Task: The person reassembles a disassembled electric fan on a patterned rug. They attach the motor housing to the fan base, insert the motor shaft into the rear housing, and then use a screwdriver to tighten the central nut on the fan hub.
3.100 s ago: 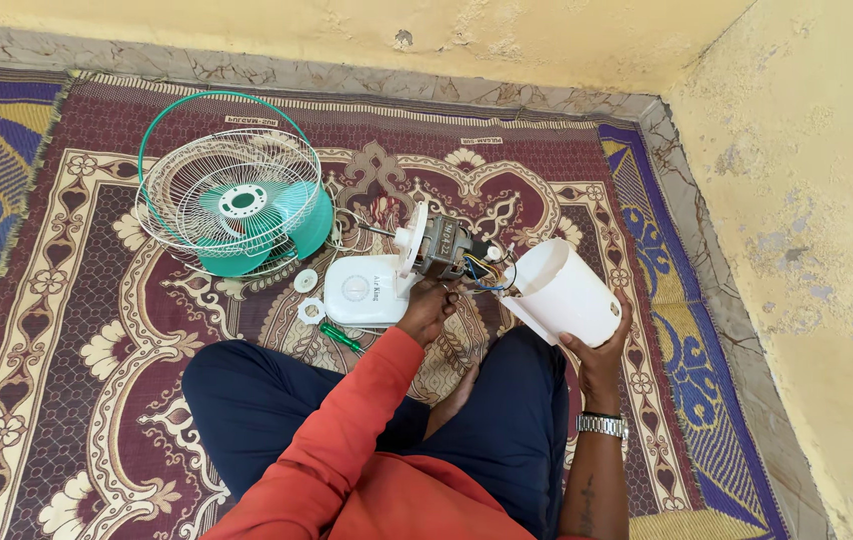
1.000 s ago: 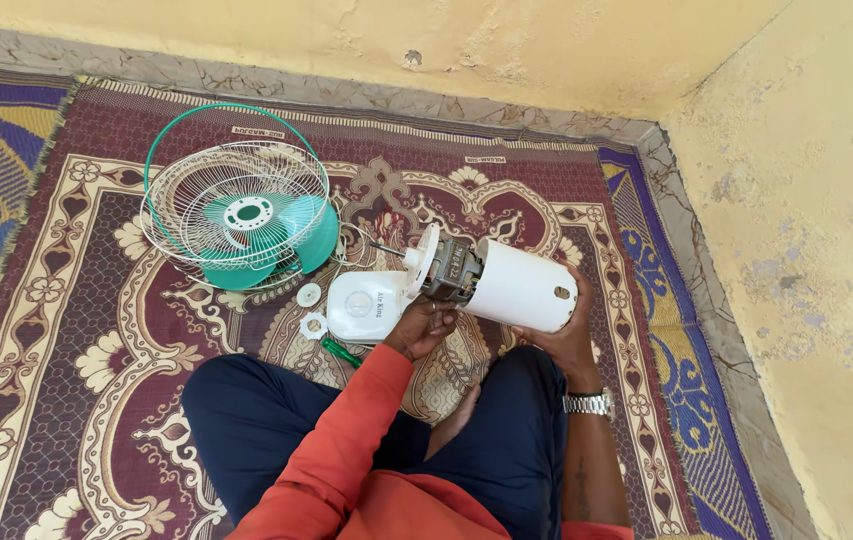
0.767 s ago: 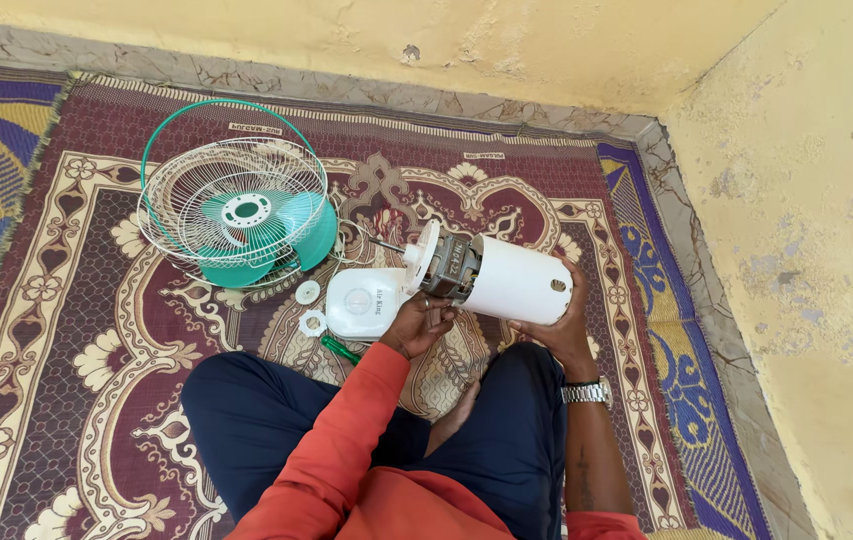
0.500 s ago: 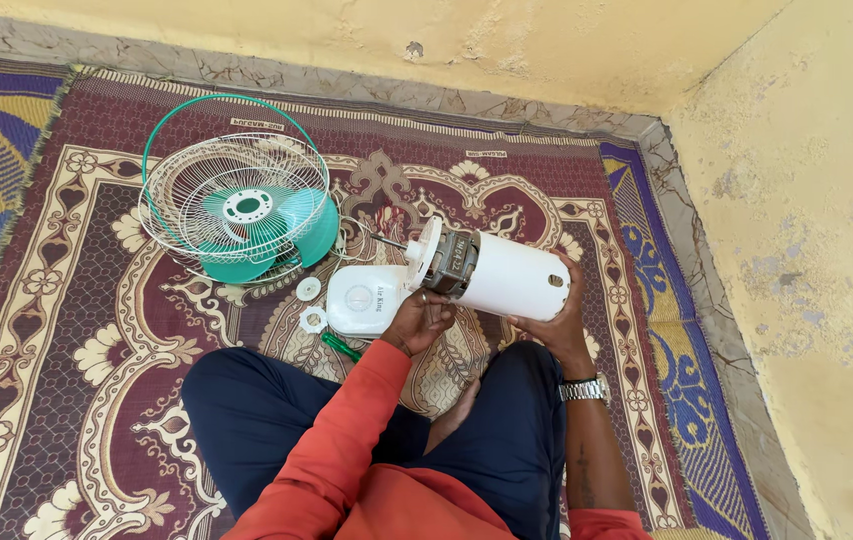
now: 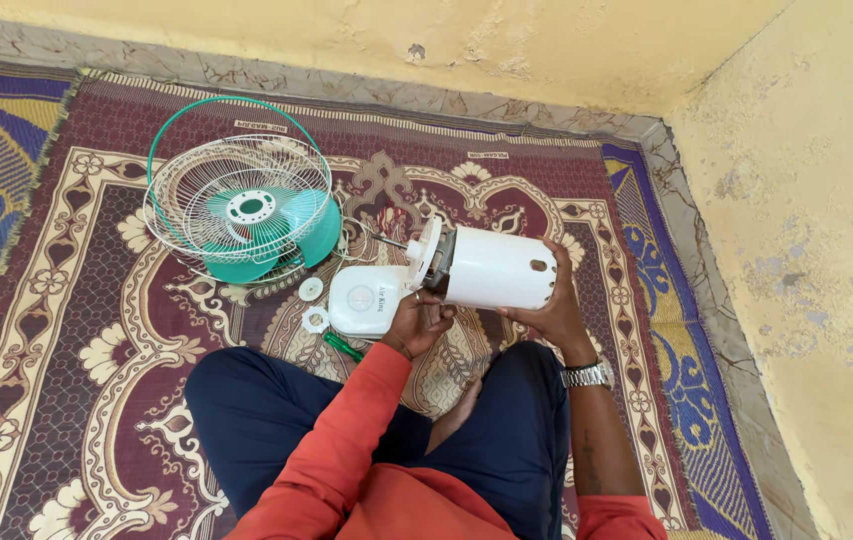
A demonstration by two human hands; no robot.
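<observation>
White plastic makes up the motor cover [image 5: 499, 268], a smooth cylinder lying on its side, held above a patterned maroon rug [image 5: 67, 380] in front of a person sitting cross-legged. The right hand [image 5: 548, 308] cups the cover from below and behind, its grip closed around the far end. The cover sits over the fan motor [image 5: 437, 268], of which only a narrow dark band shows between the cover and a round white front plate [image 5: 424, 252]. The left hand [image 5: 415, 322] has its grip closed on the underside of the motor, just beside the white fan base [image 5: 362, 300], which rests on the rug. A thin metal shaft [image 5: 387, 241] sticks out from the front plate toward the left. Two small white rings [image 5: 312, 304] and a green screwdriver [image 5: 343, 346] lie on the rug near the base. Farther left lies a white wire fan guard [image 5: 237, 205] over green blades [image 5: 292, 225]. Yellow walls [image 5: 807, 200] meet at the corner beyond.
</observation>
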